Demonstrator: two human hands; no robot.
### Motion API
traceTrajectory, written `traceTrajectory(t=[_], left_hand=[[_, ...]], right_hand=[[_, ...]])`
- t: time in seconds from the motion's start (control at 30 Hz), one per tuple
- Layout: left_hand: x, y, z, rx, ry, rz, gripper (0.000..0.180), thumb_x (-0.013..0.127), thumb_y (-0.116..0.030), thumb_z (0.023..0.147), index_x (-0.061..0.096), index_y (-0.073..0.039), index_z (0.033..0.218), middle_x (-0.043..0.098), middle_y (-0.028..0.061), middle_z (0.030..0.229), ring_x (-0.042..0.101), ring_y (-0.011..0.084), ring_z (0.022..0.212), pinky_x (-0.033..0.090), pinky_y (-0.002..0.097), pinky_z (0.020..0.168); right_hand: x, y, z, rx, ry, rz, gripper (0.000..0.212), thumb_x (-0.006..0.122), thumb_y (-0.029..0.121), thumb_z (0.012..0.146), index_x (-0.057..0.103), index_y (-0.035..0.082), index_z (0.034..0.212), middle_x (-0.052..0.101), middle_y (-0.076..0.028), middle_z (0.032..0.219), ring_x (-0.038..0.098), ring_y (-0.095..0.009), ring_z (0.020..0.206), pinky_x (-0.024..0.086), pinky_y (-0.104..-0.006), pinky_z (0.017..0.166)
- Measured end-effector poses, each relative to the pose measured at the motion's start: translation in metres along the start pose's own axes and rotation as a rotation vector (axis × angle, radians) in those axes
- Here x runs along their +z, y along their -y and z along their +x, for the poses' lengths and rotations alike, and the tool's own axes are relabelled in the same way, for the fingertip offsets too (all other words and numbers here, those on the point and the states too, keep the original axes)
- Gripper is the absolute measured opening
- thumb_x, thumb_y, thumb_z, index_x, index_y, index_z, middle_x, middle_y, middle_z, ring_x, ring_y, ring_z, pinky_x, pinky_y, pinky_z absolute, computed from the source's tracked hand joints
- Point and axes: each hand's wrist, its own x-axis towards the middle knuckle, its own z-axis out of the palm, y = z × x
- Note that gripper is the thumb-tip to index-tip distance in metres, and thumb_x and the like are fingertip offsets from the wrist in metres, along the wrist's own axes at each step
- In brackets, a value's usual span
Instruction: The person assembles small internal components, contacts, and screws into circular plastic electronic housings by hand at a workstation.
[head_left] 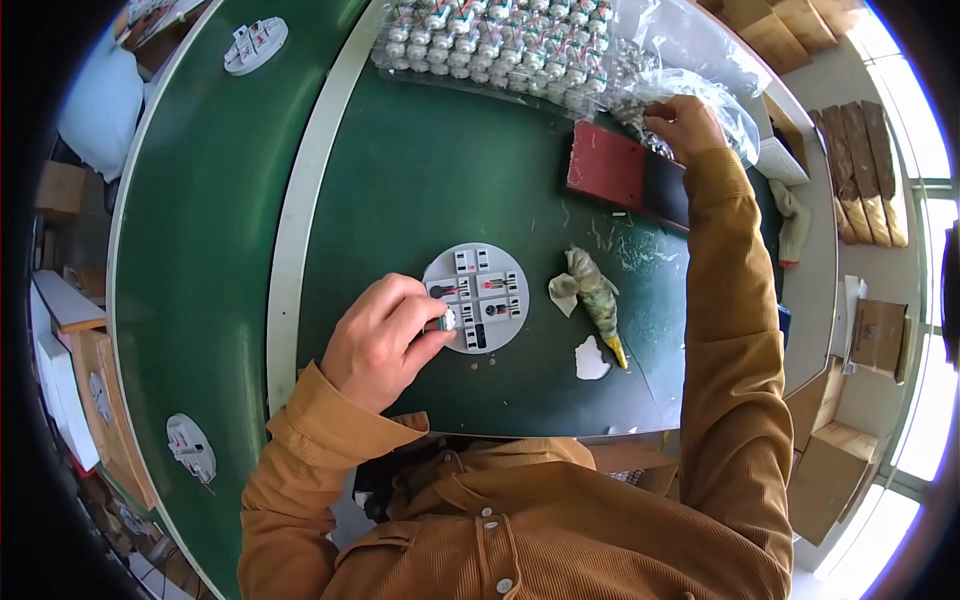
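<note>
While L hand (pixel 385 335) pinches it – round grey disc (pixel 477 297), slotted.

Green work table (pixel 420 170), with items lying on it

Round grey disc (pixel 478 297) at centre; right of it a taped tool (pixel 597 300) and white scraps (pixel 590 362); beyond it a red block (pixel 610 165) and a tray of small parts (pixel 500 40).

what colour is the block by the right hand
Red on top, with a darker end toward the right hand; the block shows best in the head view.
</note>
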Motion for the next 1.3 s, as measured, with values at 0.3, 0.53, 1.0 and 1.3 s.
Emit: traceTrajectory(t=[0.3,0.53,1.0,1.3], left_hand=[[0.009,0.012,-0.008,0.004,0.0,-0.059,0.03,0.088,0.004,0.082,0.07,-0.005,0.104,0.063,0.0053,0.104,0.061,0.023,0.081,0.055,0.0374,0.076],[0.016,0.015,-0.009,0.038,-0.012,-0.06,0.03,0.087,0.005,0.083,0.069,-0.005,0.104,0.062,0.0051,0.104,0.061,0.0221,0.081,0.054,0.0366,0.075],[0.016,0.016,-0.017,0.034,-0.03,-0.081,0.03,0.089,0.006,0.08,0.073,-0.003,0.103,0.066,0.0064,0.104,0.059,0.0212,0.076,0.051,0.0341,0.069],[0.019,0.016,-0.018,0.02,-0.029,-0.054,0.03,0.089,0.006,0.08,0.072,-0.004,0.103,0.066,0.0062,0.104,0.059,0.0214,0.076,0.051,0.0343,0.07]], right_hand=[[0.0,-0.008,-0.017,0.084,-0.099,0.14,0.033,0.079,0.013,0.096,0.082,-0.005,0.123,0.081,-0.01,0.094,0.069,-0.018,0.077,0.057,-0.0292,0.075],[0.051,0.163,-0.225,-0.237,-0.069,0.421,0.024,0.087,-0.006,0.086,0.085,0.0,0.109,0.085,-0.008,0.106,0.075,-0.016,0.084,0.059,-0.0281,0.081],[0.101,0.183,-0.242,-0.571,-0.134,0.302,0.02,0.088,0.001,0.087,0.084,0.004,0.107,0.081,-0.007,0.115,0.07,-0.027,0.104,0.058,-0.038,0.093],[0.09,0.179,-0.248,-0.481,-0.125,0.311,0.042,0.09,0.008,0.087,0.081,0.004,0.128,0.075,-0.013,0.133,0.069,-0.032,0.115,0.056,-0.0423,0.102]])
